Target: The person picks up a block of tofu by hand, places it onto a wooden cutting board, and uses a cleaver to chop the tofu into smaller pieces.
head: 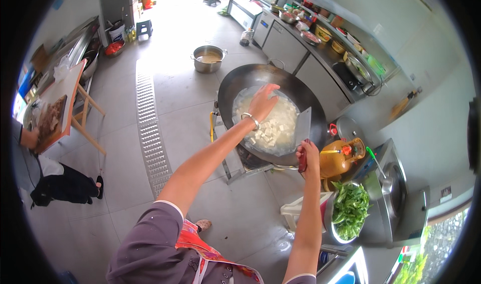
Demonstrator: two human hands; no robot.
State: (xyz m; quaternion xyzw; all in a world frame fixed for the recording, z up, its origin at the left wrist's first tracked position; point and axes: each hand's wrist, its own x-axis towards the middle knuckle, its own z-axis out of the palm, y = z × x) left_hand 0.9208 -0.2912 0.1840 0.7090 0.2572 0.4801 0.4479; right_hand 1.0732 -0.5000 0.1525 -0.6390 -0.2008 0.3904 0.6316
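Observation:
A large dark wok holds cloudy liquid with many pale cubes of what looks like tofu. My left hand, with a bracelet at the wrist, hangs above the wok's middle. Its fingers are bent and apart, and nothing shows in them. In my right hand is the dark red handle of a cleaver. The broad metal blade is over the wok's right side; whether it touches the liquid I cannot tell.
An orange gas cylinder and a bowl of green leaves stand at the right. Beyond the wok a metal pot rests on the floor. On the left, a person's hand is at meat on a table.

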